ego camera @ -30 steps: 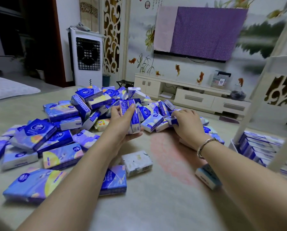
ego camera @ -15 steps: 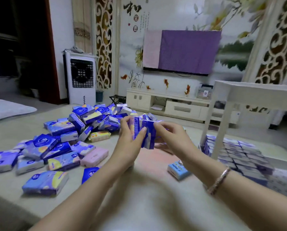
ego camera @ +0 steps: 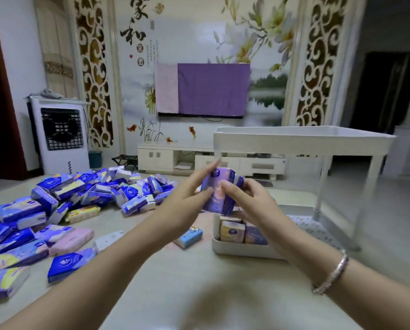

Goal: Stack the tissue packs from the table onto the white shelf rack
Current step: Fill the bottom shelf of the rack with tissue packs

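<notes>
Gripping a small bundle of tissue packs (ego camera: 219,192) between both hands (ego camera: 225,198), long axis upright, directly above the white shelf rack (ego camera: 237,248) bottom tray, right hand (ego camera: 251,201) nearer.

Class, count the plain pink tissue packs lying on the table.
1: the pink pack lies on the table's left side, near the pile's front edge. Others may be hidden under the blue packs.

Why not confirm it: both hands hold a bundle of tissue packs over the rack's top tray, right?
Not quite. In the head view, both hands, left hand and right hand, hold the bundle of tissue packs over the rack's bottom tray, not the top tray.
</notes>
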Tool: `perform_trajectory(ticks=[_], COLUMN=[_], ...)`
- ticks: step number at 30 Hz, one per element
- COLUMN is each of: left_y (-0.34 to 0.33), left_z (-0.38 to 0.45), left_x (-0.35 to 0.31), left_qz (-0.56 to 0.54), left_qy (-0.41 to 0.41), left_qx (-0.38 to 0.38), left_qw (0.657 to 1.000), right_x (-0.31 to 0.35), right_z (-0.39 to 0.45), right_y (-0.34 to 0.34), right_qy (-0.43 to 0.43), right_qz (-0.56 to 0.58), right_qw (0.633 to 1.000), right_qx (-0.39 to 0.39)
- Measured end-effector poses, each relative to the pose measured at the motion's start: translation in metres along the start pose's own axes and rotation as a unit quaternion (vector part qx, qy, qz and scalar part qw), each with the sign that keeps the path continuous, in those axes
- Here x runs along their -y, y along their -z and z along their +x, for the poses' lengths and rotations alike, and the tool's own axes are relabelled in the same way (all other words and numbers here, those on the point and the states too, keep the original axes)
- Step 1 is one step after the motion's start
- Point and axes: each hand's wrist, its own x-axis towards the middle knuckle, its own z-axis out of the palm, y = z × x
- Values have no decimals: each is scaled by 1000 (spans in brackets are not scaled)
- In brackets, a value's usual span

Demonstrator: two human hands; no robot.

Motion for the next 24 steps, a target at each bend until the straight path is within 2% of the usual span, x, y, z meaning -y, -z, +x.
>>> perform_trajectory(ticks=[7, 11, 13, 16, 20, 24], left_y=[-63, -79, -82, -86, -93, -96], left_z=[26, 50, 59, 66, 73, 74], left_x=[4, 18, 29, 48, 69, 83], left_qz=[8, 105, 262, 457, 553, 572], left_qy=[10, 50, 48, 26, 55, 73], left_qx=[56, 93, 118, 167, 201, 205], left_qw=[998, 989, 957, 873, 807, 791], right_x=[-9, -20, -31, -55, -71, -88], right_z=[-13, -8, -4, 8, 21, 30], right_y=[76, 114, 129, 145, 142, 134], right_qy=[-51, -94, -126, -158, -182, -214], right_qz=[-52, -28, -17, -46, -52, -74], right_qw=[997, 993, 986, 977, 973, 967], right_qx=[4, -63, -105, -133, -132, -113])
